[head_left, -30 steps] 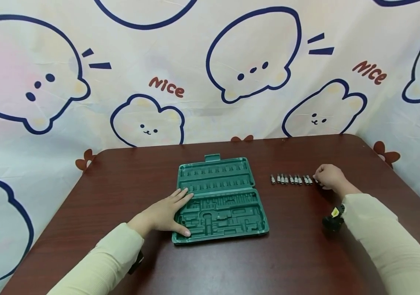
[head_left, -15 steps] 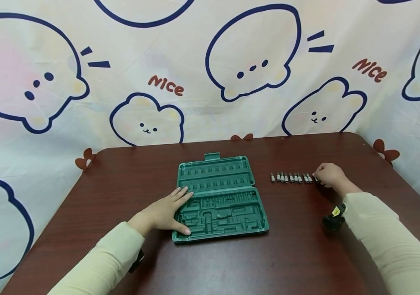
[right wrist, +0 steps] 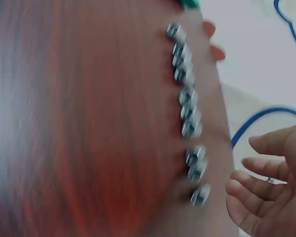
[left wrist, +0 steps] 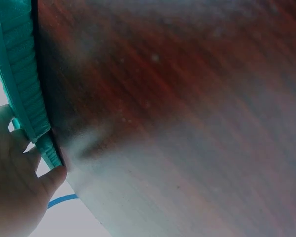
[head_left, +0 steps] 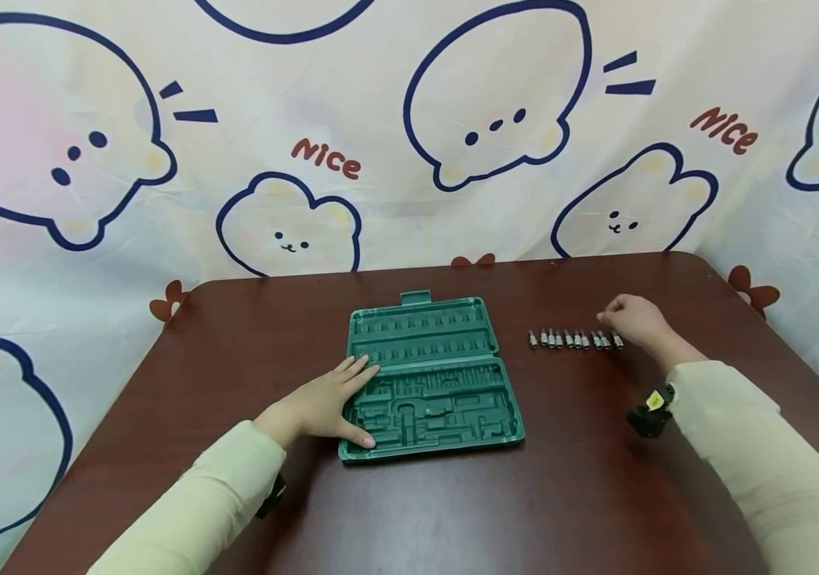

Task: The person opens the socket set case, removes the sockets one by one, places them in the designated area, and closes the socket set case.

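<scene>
A green plastic tool case (head_left: 438, 407) lies unfolded on the table, its moulded slots bare. My left hand (head_left: 323, 403) rests on the case's left edge with the fingers spread over it; in the left wrist view, the left hand (left wrist: 17, 182) lies against the ribbed case side (left wrist: 22, 64). To the right of the case stretches a row of several small silver sockets (head_left: 576, 340), in small groups. Just behind the row's right end hovers my right hand (head_left: 635, 319). In the right wrist view, the right hand (right wrist: 266, 182) has loosely bent fingers holding nothing, apart from the nearest socket (right wrist: 200, 195).
The dark red-brown table (head_left: 423, 511) carries the case and the sockets. Behind it hangs a pale cloth (head_left: 395, 216) with bear drawings, close to the table's back edge. A black wrist camera (head_left: 650, 413) hangs under the right sleeve.
My right hand has let go of the socket at the row's right end and lifted back from it, so that socket now shows fully. My left hand has stayed on the case.
</scene>
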`<action>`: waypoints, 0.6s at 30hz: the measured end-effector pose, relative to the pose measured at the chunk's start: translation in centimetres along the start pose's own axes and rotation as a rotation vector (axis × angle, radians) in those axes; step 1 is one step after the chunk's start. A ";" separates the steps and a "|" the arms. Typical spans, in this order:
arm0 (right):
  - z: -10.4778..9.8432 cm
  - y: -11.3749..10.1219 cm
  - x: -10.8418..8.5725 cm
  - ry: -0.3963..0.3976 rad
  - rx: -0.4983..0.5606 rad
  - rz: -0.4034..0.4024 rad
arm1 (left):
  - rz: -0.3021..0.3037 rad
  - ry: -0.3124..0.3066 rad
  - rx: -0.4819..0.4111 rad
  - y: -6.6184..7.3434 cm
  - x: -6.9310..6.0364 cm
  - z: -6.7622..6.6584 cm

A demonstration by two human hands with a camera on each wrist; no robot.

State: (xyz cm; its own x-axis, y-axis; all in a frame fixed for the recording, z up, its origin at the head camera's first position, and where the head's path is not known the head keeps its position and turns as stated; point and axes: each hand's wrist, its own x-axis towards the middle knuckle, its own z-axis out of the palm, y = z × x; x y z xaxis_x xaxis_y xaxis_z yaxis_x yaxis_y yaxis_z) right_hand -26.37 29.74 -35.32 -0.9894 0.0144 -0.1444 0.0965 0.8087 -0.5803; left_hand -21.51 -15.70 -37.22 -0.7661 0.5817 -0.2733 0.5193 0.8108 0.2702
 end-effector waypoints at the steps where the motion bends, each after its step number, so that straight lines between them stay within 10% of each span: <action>1: 0.1 -0.6 0.1 -0.008 0.012 -0.012 | 0.002 0.000 0.006 0.0 0.0 -0.1; 18: 7.5 -9.4 4.8 -0.223 0.192 -0.110 | 0.034 0.026 -0.005 -0.2 -0.1 0.2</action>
State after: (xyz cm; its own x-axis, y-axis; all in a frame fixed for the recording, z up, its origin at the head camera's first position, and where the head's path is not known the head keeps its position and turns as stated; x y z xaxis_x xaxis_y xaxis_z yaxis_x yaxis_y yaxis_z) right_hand -31.22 17.78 -36.61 -0.9489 -0.2135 -0.2323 0.0301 0.6718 -0.7401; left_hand -21.48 -15.88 -37.40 -0.7578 0.6067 -0.2401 0.5430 0.7904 0.2836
